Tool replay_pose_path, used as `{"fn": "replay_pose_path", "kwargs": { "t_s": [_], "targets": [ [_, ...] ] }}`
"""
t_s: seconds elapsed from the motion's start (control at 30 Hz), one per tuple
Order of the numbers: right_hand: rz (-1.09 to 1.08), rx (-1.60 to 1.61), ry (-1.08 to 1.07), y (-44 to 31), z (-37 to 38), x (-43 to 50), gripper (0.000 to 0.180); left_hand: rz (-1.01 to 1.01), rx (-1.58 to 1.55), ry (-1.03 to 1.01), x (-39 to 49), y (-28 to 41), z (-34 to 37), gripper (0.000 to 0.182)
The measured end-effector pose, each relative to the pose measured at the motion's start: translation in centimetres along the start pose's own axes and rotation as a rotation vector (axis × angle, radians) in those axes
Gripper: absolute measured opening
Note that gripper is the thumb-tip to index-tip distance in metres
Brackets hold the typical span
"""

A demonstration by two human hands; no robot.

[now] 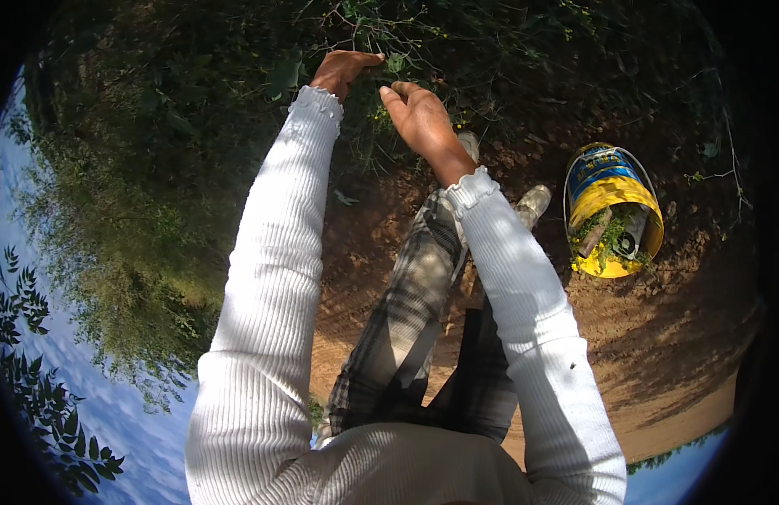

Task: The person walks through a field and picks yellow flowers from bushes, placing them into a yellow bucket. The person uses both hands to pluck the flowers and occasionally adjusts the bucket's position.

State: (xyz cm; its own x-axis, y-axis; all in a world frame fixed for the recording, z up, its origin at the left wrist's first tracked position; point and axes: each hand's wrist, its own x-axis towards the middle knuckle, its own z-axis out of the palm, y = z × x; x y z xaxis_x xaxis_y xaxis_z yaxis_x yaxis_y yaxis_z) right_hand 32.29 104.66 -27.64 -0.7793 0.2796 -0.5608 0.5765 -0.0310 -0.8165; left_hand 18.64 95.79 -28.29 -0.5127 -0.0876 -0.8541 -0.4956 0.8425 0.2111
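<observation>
Both arms, in white ribbed sleeves, reach forward into green plants at the top of the head view. My left hand (pixel 344 71) is bent at the wrist with its thumb stretched towards a leafy stem (pixel 397 63); its fingers are mostly hidden behind it. My right hand (pixel 421 117) is just below and to the right, thumb and index finger near the same plants. Whether either hand holds a stem cannot be told. To the right, a yellow plastic bucket (pixel 610 189) with a blue printed band lies tilted, its mouth towards me. Inside are yellow-flowered sprigs (pixel 594 243) and a brownish stick-like piece (pixel 595 235).
My shoes (pixel 533 205) stand on reddish-brown soil (pixel 667 328) below the plants. Thin bare branches (pixel 733 161) rise right of the bucket. A large leafy bush (pixel 143 252) is on the left. Dry twigs (pixel 358 22) spread above my hands.
</observation>
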Motion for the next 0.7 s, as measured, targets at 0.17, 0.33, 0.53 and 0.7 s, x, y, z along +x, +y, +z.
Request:
{"fn": "replay_pose_path", "kwargs": {
  "t_s": [0.17, 0.33, 0.53, 0.7],
  "targets": [
    [0.366, 0.203, -0.165, 1.6, 3.6, 4.9, 0.046, -0.007, -0.105, -0.122, 0.4, 0.0, 0.3, 0.028],
    [0.379, 0.26, -0.139, 3.3, 4.3, 3.5, 0.041, 0.035, -0.227, -0.1, -0.4, 0.0, 1.8, 0.019],
    [0.277, 0.125, -0.141, 3.9, 1.5, -1.7, 0.042, -0.045, -0.424, -0.083, -2.3, -0.9, 5.4, 0.016],
    [0.196, 0.281, -0.19, 5.0, -0.9, -4.0, 0.041, 0.006, -0.631, -0.128, -1.7, -2.2, 6.9, 0.018]
  ]
}}
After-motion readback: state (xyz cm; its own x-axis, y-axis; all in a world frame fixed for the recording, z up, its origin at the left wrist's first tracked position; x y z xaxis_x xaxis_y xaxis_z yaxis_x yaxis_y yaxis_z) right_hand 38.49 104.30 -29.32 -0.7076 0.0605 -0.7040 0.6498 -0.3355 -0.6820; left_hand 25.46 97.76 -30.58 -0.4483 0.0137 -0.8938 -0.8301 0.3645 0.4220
